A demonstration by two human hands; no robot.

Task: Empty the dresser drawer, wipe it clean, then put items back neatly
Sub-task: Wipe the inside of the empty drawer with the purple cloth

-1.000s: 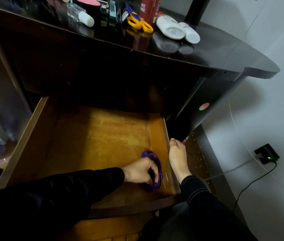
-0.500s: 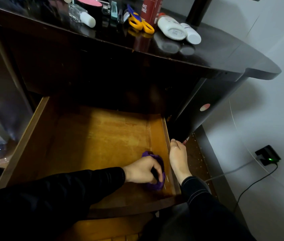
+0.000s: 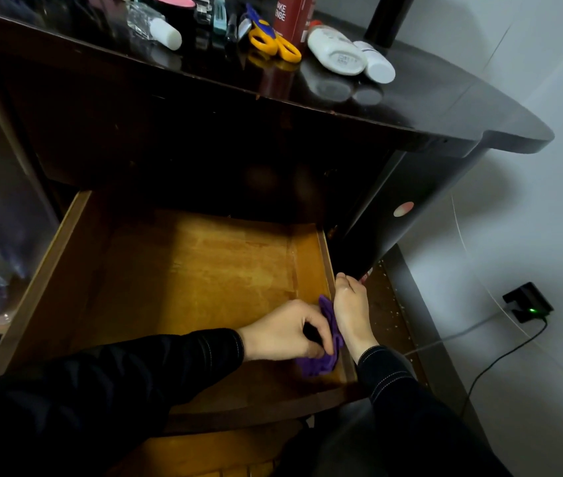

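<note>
With the left hand (image 3: 283,333) clutching the crumpled purple cloth (image 3: 321,364) in the near right corner of the bare, pulled-out wooden drawer (image 3: 187,287) and the right hand (image 3: 352,308) curled over its right wall, a hard wipe may drag the cloth into those bracing fingers.

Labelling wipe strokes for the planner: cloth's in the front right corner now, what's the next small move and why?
Probably sweep the purple cloth leftward along the front of the drawer. The left hand grips it in the front right corner against the side wall, the right hand holds that wall's top edge, and the floor to the left lies bare.
</note>
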